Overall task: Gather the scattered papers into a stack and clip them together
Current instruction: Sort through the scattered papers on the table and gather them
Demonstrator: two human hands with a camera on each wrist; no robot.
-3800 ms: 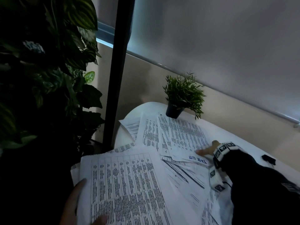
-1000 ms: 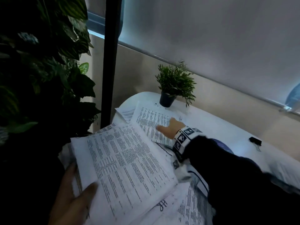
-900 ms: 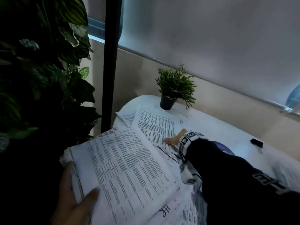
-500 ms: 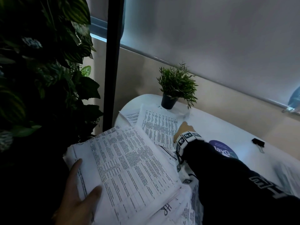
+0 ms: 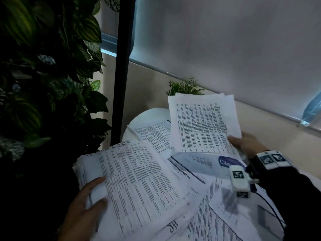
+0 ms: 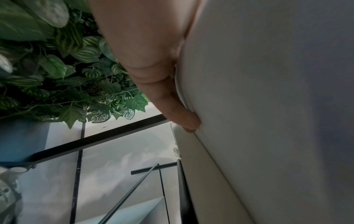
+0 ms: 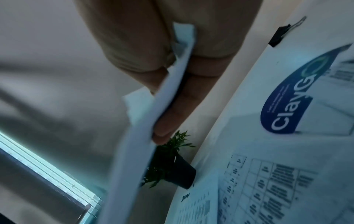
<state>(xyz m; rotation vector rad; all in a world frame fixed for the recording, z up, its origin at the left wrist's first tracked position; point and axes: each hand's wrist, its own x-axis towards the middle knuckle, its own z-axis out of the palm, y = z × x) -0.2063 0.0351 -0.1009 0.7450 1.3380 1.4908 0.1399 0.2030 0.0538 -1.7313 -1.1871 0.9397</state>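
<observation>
My left hand (image 5: pixel 86 204) grips a thick stack of printed papers (image 5: pixel 137 185) at its lower left edge, thumb on top; in the left wrist view a finger (image 6: pixel 172 106) lies against the stack's blank underside (image 6: pixel 268 91). My right hand (image 5: pixel 245 143) pinches a few printed sheets (image 5: pixel 201 124) by their right edge and holds them raised above the white table (image 5: pixel 149 115). The right wrist view shows those sheets (image 7: pixel 145 121) edge-on between thumb and fingers (image 7: pixel 172 113). More loose papers (image 5: pixel 205 162) lie spread on the table. A black binder clip (image 7: pixel 281 34) lies on the table.
A small potted plant (image 5: pixel 184 87) stands at the table's far end, partly hidden by the raised sheets. Large leafy plants (image 5: pixel 43 66) and a black post (image 5: pixel 123 66) stand close on the left. A wall runs behind the table.
My right hand, which was pressing on sheets near the small plant, has picked them up and holds them in the air. The left hand keeps its hold on the stack.
</observation>
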